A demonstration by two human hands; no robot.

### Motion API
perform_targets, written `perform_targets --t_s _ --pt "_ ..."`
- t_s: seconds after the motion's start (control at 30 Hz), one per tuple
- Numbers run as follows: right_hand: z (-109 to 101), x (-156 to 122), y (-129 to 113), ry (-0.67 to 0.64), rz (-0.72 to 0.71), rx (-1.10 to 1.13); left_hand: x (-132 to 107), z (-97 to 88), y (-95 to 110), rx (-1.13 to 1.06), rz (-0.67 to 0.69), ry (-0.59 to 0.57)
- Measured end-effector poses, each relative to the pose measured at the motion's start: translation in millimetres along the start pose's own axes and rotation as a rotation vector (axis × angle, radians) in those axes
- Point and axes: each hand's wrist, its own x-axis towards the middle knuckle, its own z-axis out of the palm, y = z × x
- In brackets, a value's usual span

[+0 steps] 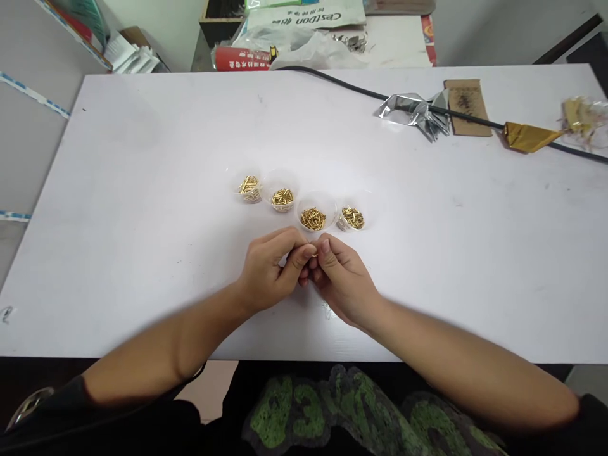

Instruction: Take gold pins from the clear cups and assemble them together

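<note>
My left hand [272, 269] and my right hand [342, 275] meet over the table, thumbs and fingertips pinched together. A small brass pin [314, 255] shows as a glint of gold between the fingertips, mostly hidden by them. Just beyond my hands, several clear plastic cups stand in a slanting row, each holding short brass pins. The far left cup [239, 187] has longer-looking pins [249, 185]. Beside it is a second cup [292, 180]. The third cup [306, 201] and the right cup [365, 206] are closest to my fingers.
A white table [142, 190] spreads under everything. Across its back right runs a black cable [339, 82], touching silver foil wrap [408, 109], brown cardboard [468, 107] and gold foil [527, 136]. A clear bag [586, 120] lies at the far right. Plastic bags [304, 47] are piled behind the table.
</note>
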Motion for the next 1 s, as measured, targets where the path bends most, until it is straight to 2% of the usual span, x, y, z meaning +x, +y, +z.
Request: perform_targets --t_s 0.5,1.0 --pt "-2.8 1.2 2.8 -0.054 -0.093 -0.013 0.6 0.9 -4.4 0.055 0.01 0.04" --pt "-4.3 -0.5 3.9 -0.122 -0.109 0.031 -0.8 3.3 -4.7 0.054 0.057 0.059"
